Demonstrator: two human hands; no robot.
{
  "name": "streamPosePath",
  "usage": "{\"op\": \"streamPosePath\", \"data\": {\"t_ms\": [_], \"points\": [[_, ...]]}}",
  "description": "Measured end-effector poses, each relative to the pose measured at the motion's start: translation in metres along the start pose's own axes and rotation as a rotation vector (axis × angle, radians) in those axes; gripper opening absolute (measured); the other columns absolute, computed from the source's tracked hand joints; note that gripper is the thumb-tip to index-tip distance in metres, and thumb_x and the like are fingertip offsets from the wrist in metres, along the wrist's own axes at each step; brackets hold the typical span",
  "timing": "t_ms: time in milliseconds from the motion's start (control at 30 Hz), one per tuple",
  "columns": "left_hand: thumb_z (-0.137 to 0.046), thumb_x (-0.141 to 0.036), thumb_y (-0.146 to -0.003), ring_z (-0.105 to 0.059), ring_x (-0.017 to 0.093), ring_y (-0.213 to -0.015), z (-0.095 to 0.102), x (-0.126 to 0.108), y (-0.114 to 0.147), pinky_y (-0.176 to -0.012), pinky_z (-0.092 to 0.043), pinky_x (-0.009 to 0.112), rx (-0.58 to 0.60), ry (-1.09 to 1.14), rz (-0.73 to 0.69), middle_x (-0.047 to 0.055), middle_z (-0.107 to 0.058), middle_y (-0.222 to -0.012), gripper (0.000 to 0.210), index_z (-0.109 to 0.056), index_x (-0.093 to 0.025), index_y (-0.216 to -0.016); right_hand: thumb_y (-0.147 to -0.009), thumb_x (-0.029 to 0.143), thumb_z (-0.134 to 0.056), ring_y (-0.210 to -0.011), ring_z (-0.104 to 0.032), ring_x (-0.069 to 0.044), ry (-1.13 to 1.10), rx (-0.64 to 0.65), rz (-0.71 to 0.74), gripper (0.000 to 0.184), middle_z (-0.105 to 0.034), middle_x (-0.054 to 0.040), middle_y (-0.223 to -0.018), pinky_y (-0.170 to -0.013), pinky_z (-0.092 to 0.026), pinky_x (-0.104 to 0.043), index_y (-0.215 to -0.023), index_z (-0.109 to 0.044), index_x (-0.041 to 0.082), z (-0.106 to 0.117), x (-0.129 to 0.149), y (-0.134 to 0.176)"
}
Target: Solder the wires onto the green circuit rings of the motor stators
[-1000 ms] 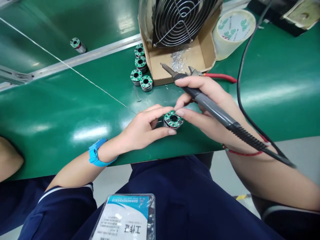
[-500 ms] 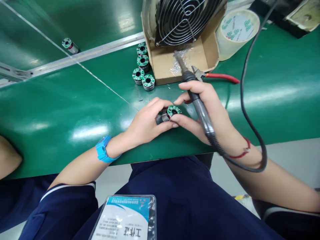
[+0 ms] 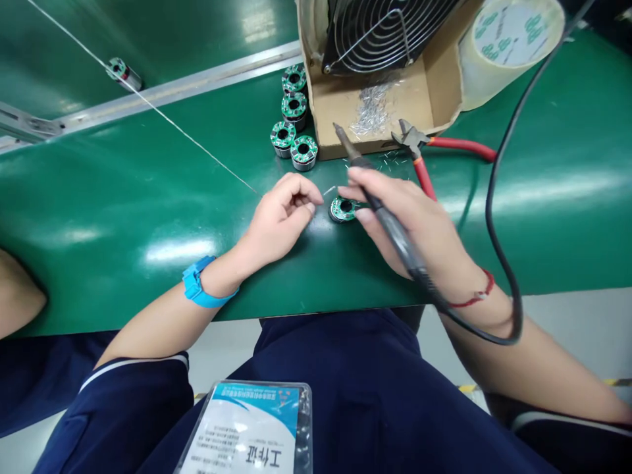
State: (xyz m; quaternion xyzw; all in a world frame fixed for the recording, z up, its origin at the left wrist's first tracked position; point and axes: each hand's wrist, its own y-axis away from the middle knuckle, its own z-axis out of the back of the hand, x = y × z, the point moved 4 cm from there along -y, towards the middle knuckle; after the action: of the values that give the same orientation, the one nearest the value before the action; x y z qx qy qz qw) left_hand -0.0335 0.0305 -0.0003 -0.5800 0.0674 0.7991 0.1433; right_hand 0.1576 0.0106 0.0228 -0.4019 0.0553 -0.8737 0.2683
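Observation:
A soldering iron (image 3: 395, 234) lies across my right hand (image 3: 415, 217), its tip (image 3: 343, 135) pointing toward the cardboard box. The fingertips of that hand are at a small round motor stator with a green circuit board (image 3: 342, 209), which appears to stand on the bench, board up. Whether they touch it I cannot tell. My left hand (image 3: 279, 220) is closed in a pinch just left of the stator. Thin solder wire (image 3: 197, 143) runs from the upper left to this hand, and a short silvery end shows beyond its fingertips.
Several similar stators (image 3: 303, 153) stand left of the cardboard box (image 3: 345, 141), which holds a fan (image 3: 390, 33) and wire clippings (image 3: 372, 108). Red-handled cutters (image 3: 415, 141) lie at its front right. Beside it is a large tape roll (image 3: 513, 39). The iron's cable (image 3: 488, 184) loops at right.
My left hand has let go of the stator and moved slightly left. The stator, tilted between both hands before, now sits board up by my right fingers. The camera view has shifted slightly.

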Motion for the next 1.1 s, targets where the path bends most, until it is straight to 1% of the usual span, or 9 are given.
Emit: {"op": "streamPosePath", "data": {"t_ms": [100,167,267,400,567,733,933,1033,1100], "points": [[-0.050,-0.007,-0.081,-0.057,0.012,-0.073,-0.003,-0.008,0.004,-0.064,-0.049,0.027,-0.013,-0.133,-0.080,0.001,-0.061,-0.087,0.025,-0.061,-0.021,-0.099,-0.093,0.028,-0.063,-0.098,-0.074,-0.019,-0.090,-0.290,-0.041,0.040,-0.075,-0.0036,-0.121,-0.093,-0.058,-0.042,-0.133,-0.064,0.030,0.016,0.002,0.016],[-0.049,-0.005,-0.080,-0.055,0.011,-0.069,-0.005,-0.012,0.007,-0.062,-0.049,0.027,-0.013,-0.189,-0.136,0.000,-0.061,-0.082,0.032,-0.061,-0.022,-0.104,-0.090,0.032,-0.068,-0.077,-0.072,-0.017,-0.171,-0.448,-0.078,0.029,-0.077,-0.0029,-0.098,-0.074,-0.058,-0.037,-0.118,-0.073,0.027,0.022,0.000,0.028],[-0.049,-0.003,-0.080,-0.053,0.010,-0.064,-0.006,-0.012,0.009,-0.060,-0.048,0.026,-0.018,-0.246,-0.197,-0.002,-0.059,-0.079,0.035,-0.060,-0.022,-0.107,-0.090,0.038,-0.067,-0.058,-0.065,-0.014,-0.315,-0.533,-0.154,0.021,-0.070,0.0009,-0.073,-0.048,-0.046,-0.029,-0.103,-0.077,0.025,0.025,-0.006,0.042],[-0.048,-0.002,-0.081,-0.053,0.009,-0.063,-0.006,-0.010,0.009,-0.060,-0.050,0.026,-0.031,-0.298,-0.222,-0.003,-0.058,-0.077,0.036,-0.059,-0.022,-0.109,-0.088,0.038,-0.068,-0.057,-0.064,-0.013,-0.400,-0.525,-0.194,0.019,-0.069,0.0024,-0.073,-0.045,-0.044,-0.028,-0.098,-0.079,0.026,0.026,-0.014,0.047],[-0.049,-0.002,-0.080,-0.054,0.009,-0.063,-0.010,-0.013,0.007,-0.061,-0.051,0.026,-0.033,-0.319,-0.240,-0.004,-0.058,-0.078,0.035,-0.058,-0.023,-0.108,-0.085,0.031,-0.068,-0.057,-0.062,-0.009,-0.498,-0.557,-0.136,0.017,-0.069,0.0039,-0.072,-0.045,-0.041,-0.024,-0.096,-0.081,0.025,0.026,-0.022,0.043],[-0.048,-0.005,-0.085,-0.061,0.011,-0.070,-0.016,-0.009,0.004,-0.066,-0.056,0.028,-0.015,-0.322,-0.212,-0.002,-0.059,-0.084,0.032,-0.058,-0.024,-0.110,-0.085,0.025,-0.065,-0.058,-0.062,-0.009,-0.479,-0.521,-0.150,0.019,-0.068,0.0048,-0.071,-0.047,-0.041,-0.025,-0.097,-0.080,0.025,0.028,-0.019,0.037],[-0.059,-0.023,-0.092,-0.070,0.019,-0.097,-0.018,-0.004,-0.001,-0.083,-0.061,0.035,0.081,-0.386,-0.137,0.003,-0.063,-0.103,0.031,-0.058,-0.027,-0.123,-0.087,0.035,-0.065,-0.056,-0.058,-0.012,-0.365,-0.485,-0.223,0.020,-0.066,0.0028,-0.068,-0.048,-0.038,-0.030,-0.097,-0.079,0.024,0.036,-0.013,0.030],[-0.064,-0.025,-0.092,-0.068,0.023,-0.107,-0.020,-0.005,-0.002,-0.091,-0.060,0.039,0.116,-0.395,-0.132,0.004,-0.064,-0.104,0.031,-0.060,-0.026,-0.123,-0.089,0.042,-0.065,-0.058,-0.058,-0.014,-0.335,-0.421,-0.273,0.025,-0.063,0.0005,-0.067,-0.053,-0.046,-0.034,-0.097,-0.078,0.023,0.041,-0.011,0.027],[-0.064,-0.026,-0.092,-0.067,0.024,-0.109,-0.020,-0.004,-0.003,-0.093,-0.059,0.041,0.118,-0.397,-0.110,0.004,-0.064,-0.105,0.031,-0.061,-0.026,-0.123,-0.092,0.050,-0.060,-0.060,-0.060,-0.015,-0.201,-0.349,-0.328,0.034,-0.061,-0.0009,-0.067,-0.058,-0.053,-0.036,-0.099,-0.077,0.021,0.043,-0.008,0.027]]}}
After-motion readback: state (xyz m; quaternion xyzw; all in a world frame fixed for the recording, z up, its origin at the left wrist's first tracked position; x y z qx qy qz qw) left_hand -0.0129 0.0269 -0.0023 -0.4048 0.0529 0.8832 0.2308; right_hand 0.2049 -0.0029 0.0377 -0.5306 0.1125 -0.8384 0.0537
